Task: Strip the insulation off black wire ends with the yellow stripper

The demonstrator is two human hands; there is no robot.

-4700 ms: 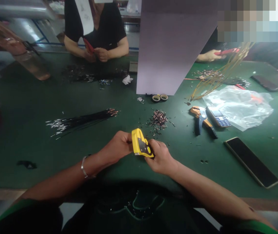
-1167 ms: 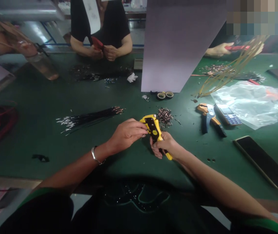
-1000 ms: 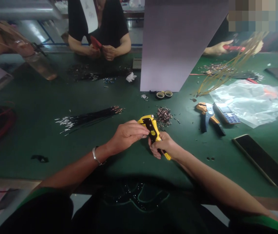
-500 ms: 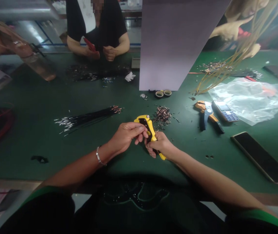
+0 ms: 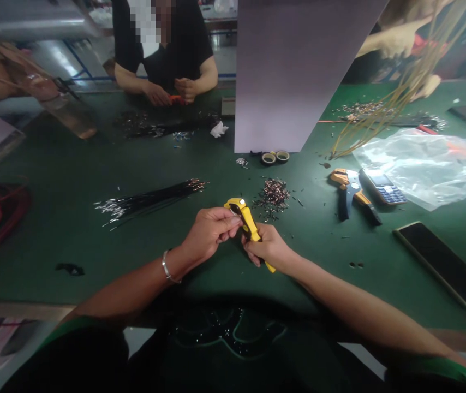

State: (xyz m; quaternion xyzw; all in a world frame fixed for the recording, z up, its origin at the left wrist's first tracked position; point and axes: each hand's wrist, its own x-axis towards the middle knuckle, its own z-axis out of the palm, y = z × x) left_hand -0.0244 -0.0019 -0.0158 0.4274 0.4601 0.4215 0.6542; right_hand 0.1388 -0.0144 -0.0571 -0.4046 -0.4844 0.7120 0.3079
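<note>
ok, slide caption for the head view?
Right hand gripping a yellow tool, left hand at its head, small pieces piled just beyond.

Dim overall; glare right, edges blurred

TEXT: none legible | keypad phone: key markings too small to read

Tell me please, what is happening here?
The person's right hand grips a yellow tool, with the left hand at its head; anything pinched there is too small to tell. A bundle of black wires lies to the left on the table, and a pile of small bits beyond the tool. Across from them, another person handles an orange item.
</note>
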